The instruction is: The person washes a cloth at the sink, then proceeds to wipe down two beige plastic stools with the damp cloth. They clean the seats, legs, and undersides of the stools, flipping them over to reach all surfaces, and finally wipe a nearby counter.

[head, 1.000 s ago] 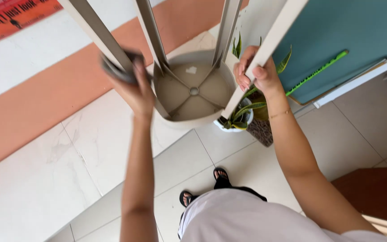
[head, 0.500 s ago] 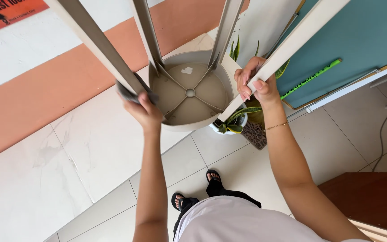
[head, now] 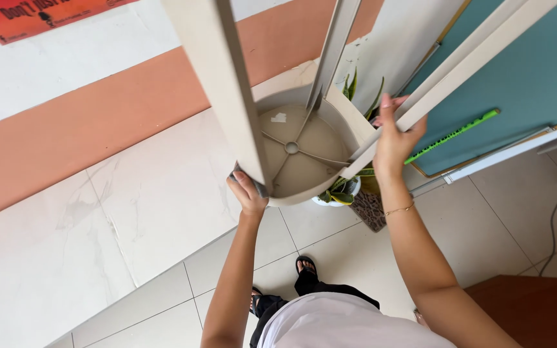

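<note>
I hold a beige plastic stool (head: 294,151) upside down in front of me, its round seat facing away and its legs pointing back towards the camera. My left hand (head: 248,193) presses a dark grey cloth (head: 257,187) against the base of one leg, near the seat rim. My right hand (head: 391,138) grips another leg on the right side. The underside of the seat shows thin ribs meeting at a small centre hole.
Behind the stool a potted plant (head: 346,190) with long green leaves stands on the tiled floor (head: 149,212). A teal board (head: 517,84) with a green strip leans at the right. An orange band runs along the white wall. Brown wood shows at bottom right.
The stool has swung closer and more to the right. My left hand with the cloth slid down the leg towards the seat rim; my right hand kept its hold.
</note>
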